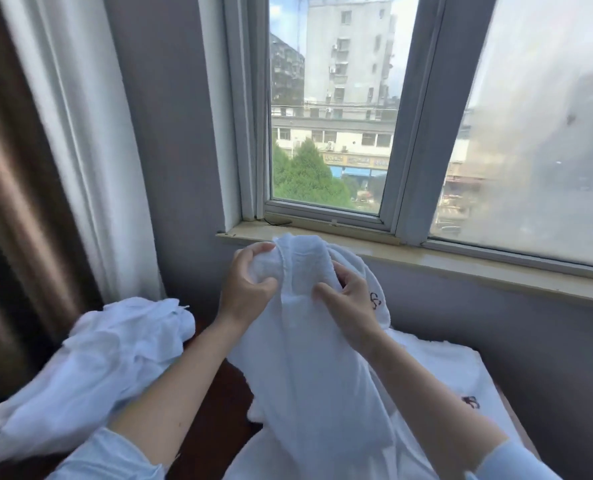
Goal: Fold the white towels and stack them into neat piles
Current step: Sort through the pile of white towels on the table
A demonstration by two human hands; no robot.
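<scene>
The left hand (250, 282) is gripping the upper edge of a white towel (308, 358), its fingers curling around the cloth. The right hand (352, 301) is pinching the same towel just beside it. The towel is hanging in front of the window sill (461, 263), above the dark wooden table (234, 396). A crumpled heap of white towels (115, 348) is lying on the left. A flat towel (454, 372) with a dark embroidered mark is lying on the right.

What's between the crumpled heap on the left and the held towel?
Head view: only the left forearm and a strip of dark tabletop separate heap and held towel.
</scene>
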